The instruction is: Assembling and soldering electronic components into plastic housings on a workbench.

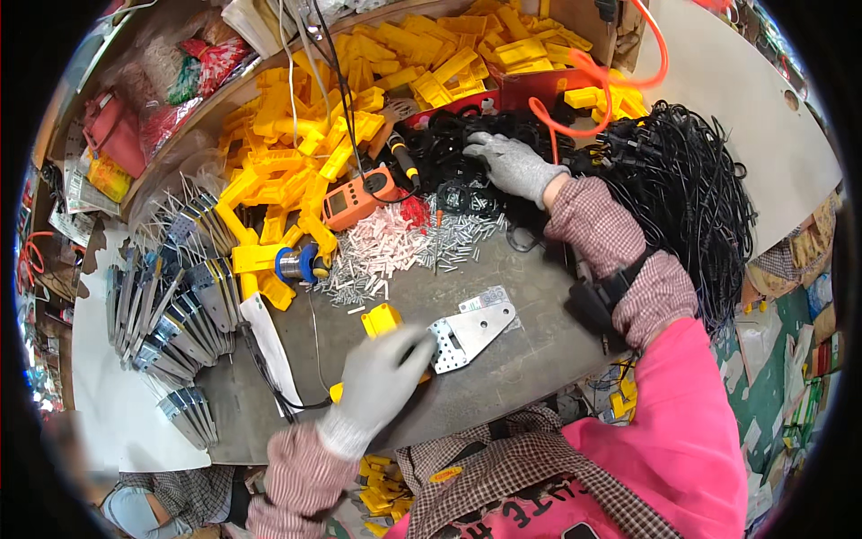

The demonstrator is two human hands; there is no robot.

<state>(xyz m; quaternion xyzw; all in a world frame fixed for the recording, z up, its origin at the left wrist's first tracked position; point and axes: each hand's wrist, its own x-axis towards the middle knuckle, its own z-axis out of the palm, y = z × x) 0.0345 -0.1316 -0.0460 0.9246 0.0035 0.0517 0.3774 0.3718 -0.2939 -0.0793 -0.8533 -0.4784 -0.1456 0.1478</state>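
My left hand (379, 382), in a pale grey glove and slightly blurred, is closed over a yellow plastic housing (382, 320) at the table's near side. Much of the housing is hidden beneath the glove. Just right of its fingertips a silver metal plate (476, 331) with holes lies flat, tapering to the right. At the back, my right hand (512, 166), also gloved, reaches over a heap of black rings and loops (440, 135). Its fingers stretch to the left, slightly apart, and no held thing shows in them.
Yellow housings (278, 180) pile up behind. Pink-white sleeves (382, 238) and metal pins (462, 235) lie mid-table, near an orange meter (357, 199) and a solder spool (296, 265). Black cables (691, 198) heap at right; metal plates with wires (171, 310) stack at left. An orange coiled hose (603, 81) hangs behind.
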